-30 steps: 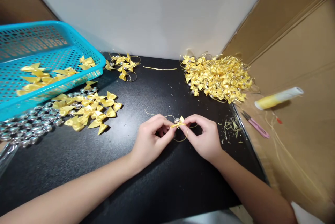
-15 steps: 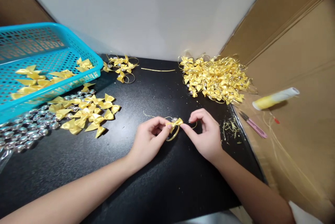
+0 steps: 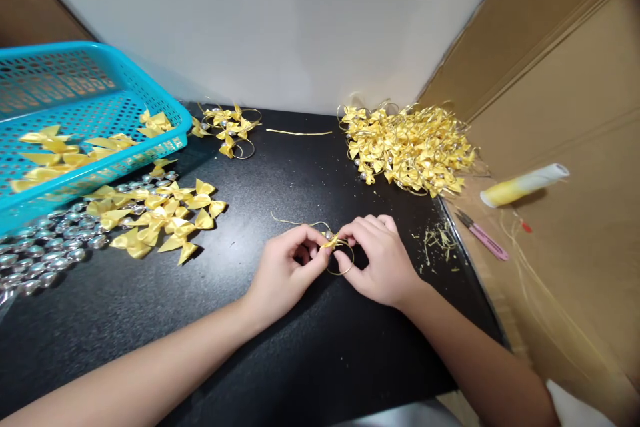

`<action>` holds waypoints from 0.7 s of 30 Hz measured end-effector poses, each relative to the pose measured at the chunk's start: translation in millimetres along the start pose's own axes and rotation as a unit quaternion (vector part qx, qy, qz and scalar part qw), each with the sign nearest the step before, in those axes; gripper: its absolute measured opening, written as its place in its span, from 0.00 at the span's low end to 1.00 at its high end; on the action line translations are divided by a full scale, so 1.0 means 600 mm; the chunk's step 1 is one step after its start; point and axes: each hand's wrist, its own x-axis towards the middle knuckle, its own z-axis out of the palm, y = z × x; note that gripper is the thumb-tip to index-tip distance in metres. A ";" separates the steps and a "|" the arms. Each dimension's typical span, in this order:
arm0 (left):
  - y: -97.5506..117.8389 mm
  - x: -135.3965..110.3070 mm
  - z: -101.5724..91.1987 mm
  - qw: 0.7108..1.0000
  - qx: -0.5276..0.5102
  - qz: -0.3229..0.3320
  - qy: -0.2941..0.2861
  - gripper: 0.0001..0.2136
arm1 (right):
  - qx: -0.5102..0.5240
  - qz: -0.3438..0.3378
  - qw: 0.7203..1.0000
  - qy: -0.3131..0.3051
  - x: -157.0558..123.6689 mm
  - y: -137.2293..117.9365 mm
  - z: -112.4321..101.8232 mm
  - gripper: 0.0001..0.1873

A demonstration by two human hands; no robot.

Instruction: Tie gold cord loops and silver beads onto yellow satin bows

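Observation:
A yellow ribbon bow (image 3: 330,241) with a silver bead (image 3: 328,235) and a loop of thin gold cord (image 3: 351,260) is between my hands, just over the black table. My left hand (image 3: 287,264) pinches the bow between thumb and forefinger. From the right, my right hand (image 3: 383,260) meets the bow with its curled forefinger, while its thumb rests lower, by the cord loop. The right fingertips are partly hidden behind the bow. A loose cord end trails to the left from the bead.
On the left stands a turquoise basket (image 3: 165,110) with yellow bows inside. Loose bows (image 3: 165,217) and strung silver beads (image 3: 47,250) lie below it. A heap of finished bows (image 3: 410,147) is at back right. Pink-handled snippers (image 3: 483,234), a tube (image 3: 525,185) and cord scraps (image 3: 440,240) lie right.
My right hand has moved left and turned over, its forefinger now at the bow. The bow is turned more edge-on, and the cord loop shows as a rounder ring. My left hand keeps its pinch.

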 end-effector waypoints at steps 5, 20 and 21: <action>0.002 0.001 0.000 1.000 0.016 0.014 -0.014 0.05 | 0.015 0.006 0.997 -0.069 0.002 0.003 -0.005 0.09; 0.003 0.000 -0.001 0.999 -0.011 -0.036 -0.008 0.08 | 0.147 0.007 0.985 0.091 0.003 0.007 0.020 0.13; 0.004 0.000 0.000 0.999 -0.012 -0.036 -0.006 0.08 | 0.147 0.014 0.984 0.097 0.003 0.006 0.020 0.13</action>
